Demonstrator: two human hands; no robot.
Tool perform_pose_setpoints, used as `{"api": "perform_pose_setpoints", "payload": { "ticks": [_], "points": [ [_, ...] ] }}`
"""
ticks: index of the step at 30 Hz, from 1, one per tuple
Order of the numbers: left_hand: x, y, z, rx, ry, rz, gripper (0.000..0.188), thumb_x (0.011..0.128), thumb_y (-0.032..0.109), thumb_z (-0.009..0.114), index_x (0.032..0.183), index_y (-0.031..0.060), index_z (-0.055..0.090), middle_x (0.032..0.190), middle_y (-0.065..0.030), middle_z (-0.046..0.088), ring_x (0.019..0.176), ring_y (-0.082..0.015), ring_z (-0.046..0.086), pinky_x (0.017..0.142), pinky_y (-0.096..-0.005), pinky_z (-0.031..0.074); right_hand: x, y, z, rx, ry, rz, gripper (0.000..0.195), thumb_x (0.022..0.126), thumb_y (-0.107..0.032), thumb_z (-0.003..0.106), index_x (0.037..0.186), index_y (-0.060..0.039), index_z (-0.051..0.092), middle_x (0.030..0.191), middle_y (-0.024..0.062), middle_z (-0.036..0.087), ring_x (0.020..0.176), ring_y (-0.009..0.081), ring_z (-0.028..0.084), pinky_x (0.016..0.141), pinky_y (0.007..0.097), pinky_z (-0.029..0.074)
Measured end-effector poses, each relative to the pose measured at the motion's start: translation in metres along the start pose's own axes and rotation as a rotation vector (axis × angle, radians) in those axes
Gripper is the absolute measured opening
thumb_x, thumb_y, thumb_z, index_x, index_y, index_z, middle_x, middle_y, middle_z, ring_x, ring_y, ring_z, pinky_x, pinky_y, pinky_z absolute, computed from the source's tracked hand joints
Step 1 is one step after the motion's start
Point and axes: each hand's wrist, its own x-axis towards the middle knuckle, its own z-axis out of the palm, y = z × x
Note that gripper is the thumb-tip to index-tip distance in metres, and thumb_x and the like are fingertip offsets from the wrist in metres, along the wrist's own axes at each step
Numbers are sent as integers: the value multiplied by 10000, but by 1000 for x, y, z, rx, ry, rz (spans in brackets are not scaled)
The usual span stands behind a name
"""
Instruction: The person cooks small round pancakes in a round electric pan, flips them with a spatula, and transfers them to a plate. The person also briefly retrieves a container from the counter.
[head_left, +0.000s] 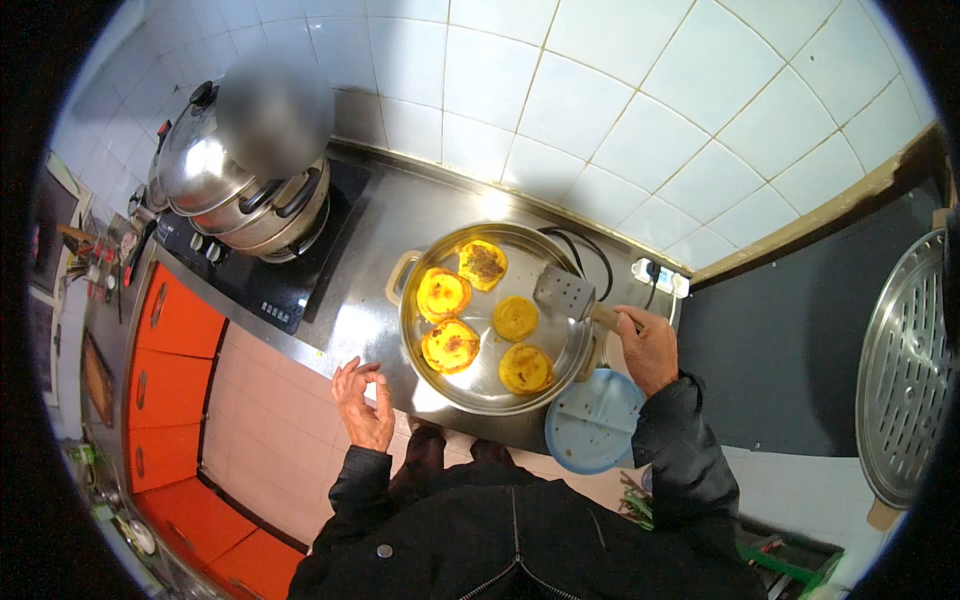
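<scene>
Several round yellow pancakes lie in a wide steel pan (499, 403) with beige handles. One pancake (482, 265) at the far side has a dark browned patch, and another (516, 319) near the middle looks smooth. By the pan's right rim, my right hand (649, 349) grips the handle of a slotted metal spatula (564, 292), whose blade is over the pan's right part, bearing no pancake. My left hand (365, 405) is held off the counter's front edge, left of the pan, fingers curled apart and holding nothing.
A light-blue divided plate (592, 427) with crumbs juts past the counter's front edge. A stacked steel steamer (247, 202) stands on the black cooktop (330, 217) at left. Behind the pan are a black cable and a white power strip (660, 277). A slotted steel lid (904, 367) is at far right.
</scene>
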Motion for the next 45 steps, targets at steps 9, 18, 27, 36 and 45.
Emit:
{"api": "perform_pose_setpoints", "payload": {
  "ticks": [9,18,27,36,45],
  "points": [
    [5,4,1,-20,-17,-23,132,1000,178,669,923,72,655,1103,-107,770,1316,-364,590,1204,-574,317,12,45,36,604,-223,304,381,1072,-294,620,1297,-3,717,754,-18,558,577,46,440,454,257,347],
    [0,-3,0,4,-12,-38,114,992,156,675,928,63,661,1130,-133,760,1309,-384,589,1152,-547,375,-3,26,108,1015,-336,607,322,1059,-326,670,1184,-30,666,806,-14,556,652,78,463,517,261,389],
    [-2,1,-2,-16,-21,-33,165,1019,198,670,930,60,666,1132,-139,758,1295,-382,599,1116,-537,416,-41,57,126,1372,-331,711,320,1091,-283,649,1319,-66,590,854,-45,431,766,77,486,563,261,385],
    [-3,10,2,-50,-57,3,177,1028,185,657,936,34,666,1128,-161,753,1272,-386,616,1100,-520,449,-62,46,92,1093,-25,557,404,1101,-266,622,1448,-62,589,871,-8,559,721,81,515,595,259,439],
    [-7,5,5,-76,-51,-18,161,1016,161,663,944,18,674,1115,-178,756,1221,-398,650,1090,-515,462,-79,31,95,9,275,-127,354,1028,-116,654,1378,-72,671,1115,182,736,981,359,734,850,439,577]
  ]
}}
